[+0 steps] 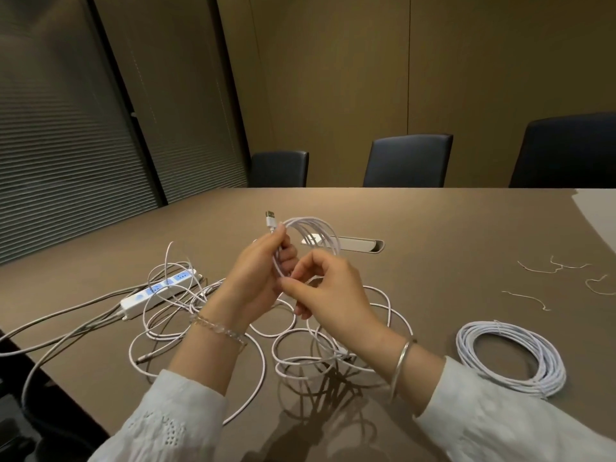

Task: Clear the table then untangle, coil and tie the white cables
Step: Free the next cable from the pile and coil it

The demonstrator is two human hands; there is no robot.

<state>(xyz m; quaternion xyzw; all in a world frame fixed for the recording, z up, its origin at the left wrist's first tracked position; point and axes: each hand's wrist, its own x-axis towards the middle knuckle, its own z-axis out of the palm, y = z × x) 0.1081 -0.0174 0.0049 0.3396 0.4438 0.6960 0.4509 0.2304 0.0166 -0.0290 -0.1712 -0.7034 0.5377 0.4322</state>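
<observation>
My left hand (256, 275) grips a small coil of white cable (316, 233) held up above the table, with its USB plug (270, 219) sticking up past the fingers. My right hand (328, 291) pinches a strand of the same cable just below the coil. Under both hands a loose tangle of white cable (300, 348) spreads over the brown table (433, 228). A finished, tied white coil (511, 356) lies flat to the right. Several thin wire ties (553, 266) lie at the far right.
A white power strip (160, 290) with blue sockets and grey leads lies at the left, cables draped over it. A cable slot (353, 244) sits in the table's middle. Three dark chairs (408, 160) stand behind the far edge. White paper (596, 208) lies at the right edge.
</observation>
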